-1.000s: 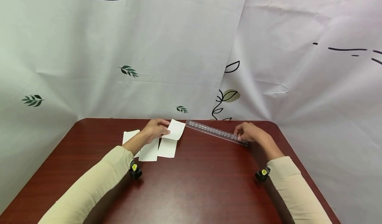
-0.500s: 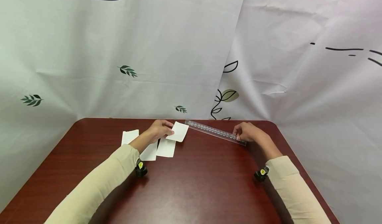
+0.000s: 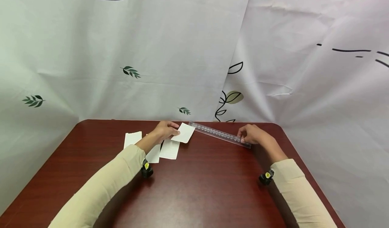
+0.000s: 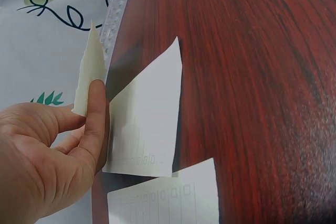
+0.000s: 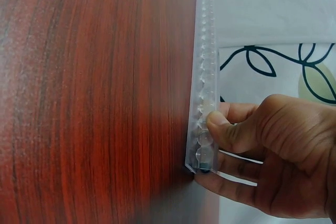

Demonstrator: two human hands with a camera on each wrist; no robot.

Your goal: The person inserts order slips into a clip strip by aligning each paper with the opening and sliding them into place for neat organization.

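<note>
Between its thumb and fingers my left hand [image 3: 165, 132] pinches a white paper slip [image 3: 183, 133], raised over the back of the table. In the left wrist view this slip [image 4: 90, 72] is seen nearly edge-on. Below it lie more slips, a near one [image 4: 147, 114] and another [image 4: 168, 200] with small printed boxes and lines. At the right, my right hand [image 3: 253, 134] grips the near end of a long clear plastic strip [image 3: 217, 133] with a row of round bumps. The thumb presses on the strip [image 5: 206, 77] in the right wrist view; fingers pass behind it.
Several white slips lie on the dark red table [image 3: 200, 187], one [image 3: 132, 139] partly behind the left forearm. A white printed cloth [image 3: 167, 52] hangs just behind the table's back edge. Each wrist carries a small black camera [image 3: 147, 170].
My left hand has shifted right with the slip, bringing it up to the strip's far end in the head view. The right hand and the strip stay in place.
</note>
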